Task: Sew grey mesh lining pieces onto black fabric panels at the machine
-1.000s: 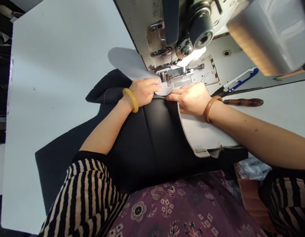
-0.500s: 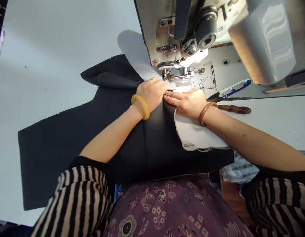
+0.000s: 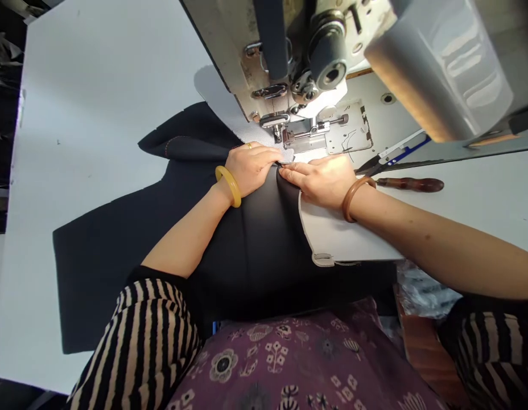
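Note:
Dark fabric (image 3: 114,250) is spread over the table and hangs down toward my lap. My left hand (image 3: 252,166), with a yellow bangle, has its fingers closed on the fabric just in front of the sewing machine's presser foot (image 3: 278,132). A light grey mesh-like piece (image 3: 251,132) runs under the foot and pokes out past my left fingertips. My right hand (image 3: 326,179), with a brown bangle, pinches a fold of the dark fabric beside the left fingertips. What lies between the fingertips is partly hidden.
The sewing machine head (image 3: 230,51) and a grey cylindrical cover (image 3: 443,74) overhang the work. Thread snips (image 3: 400,152) and a wooden-handled tool (image 3: 411,184) lie right of my right wrist. Clear plastic wrapping (image 3: 424,290) shows below the table edge (image 3: 358,261).
The view has shifted slightly. Both hands stay at the fabric near the presser foot, and the grey piece's end shows a little more past my left fingers. The right-hand fabric edge hangs lower.

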Demonstrator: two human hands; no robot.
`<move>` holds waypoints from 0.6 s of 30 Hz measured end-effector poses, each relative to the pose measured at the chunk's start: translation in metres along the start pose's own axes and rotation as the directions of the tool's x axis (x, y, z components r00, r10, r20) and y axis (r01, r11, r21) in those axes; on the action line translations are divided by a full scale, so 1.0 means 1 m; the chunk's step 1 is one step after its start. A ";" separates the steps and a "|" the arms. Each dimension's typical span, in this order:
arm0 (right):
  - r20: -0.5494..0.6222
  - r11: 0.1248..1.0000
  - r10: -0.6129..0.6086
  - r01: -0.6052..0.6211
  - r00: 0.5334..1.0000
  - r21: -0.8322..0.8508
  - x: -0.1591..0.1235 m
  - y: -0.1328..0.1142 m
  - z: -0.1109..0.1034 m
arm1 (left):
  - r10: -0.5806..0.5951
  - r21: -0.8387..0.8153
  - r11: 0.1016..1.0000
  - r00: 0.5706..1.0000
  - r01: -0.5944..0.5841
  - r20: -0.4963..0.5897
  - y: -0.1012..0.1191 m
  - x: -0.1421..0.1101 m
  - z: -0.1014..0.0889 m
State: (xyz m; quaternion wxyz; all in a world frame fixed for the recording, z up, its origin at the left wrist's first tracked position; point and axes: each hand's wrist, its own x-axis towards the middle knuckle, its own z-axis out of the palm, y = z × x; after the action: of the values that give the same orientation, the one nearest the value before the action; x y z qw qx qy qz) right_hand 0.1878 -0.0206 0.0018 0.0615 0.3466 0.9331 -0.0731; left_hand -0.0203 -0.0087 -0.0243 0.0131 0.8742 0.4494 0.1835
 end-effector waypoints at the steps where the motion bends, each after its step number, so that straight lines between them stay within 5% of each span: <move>1: 0.001 1.000 0.007 -0.007 1.000 0.009 0.000 -0.001 -0.001 | 0.016 0.004 1.000 1.000 -0.016 -0.003 -0.001 0.000 0.000; 18: 0.009 0.988 0.150 -0.149 0.989 -0.041 0.009 -0.009 0.004 | 0.221 -0.069 0.975 0.964 -0.213 0.145 -0.032 0.026 0.003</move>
State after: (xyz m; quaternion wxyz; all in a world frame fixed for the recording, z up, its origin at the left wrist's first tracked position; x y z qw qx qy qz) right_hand 0.1754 -0.0221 -0.0029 0.0793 0.4139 0.9054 -0.0515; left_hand -0.0310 0.0314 -0.0255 0.0501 0.9289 0.3436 0.1285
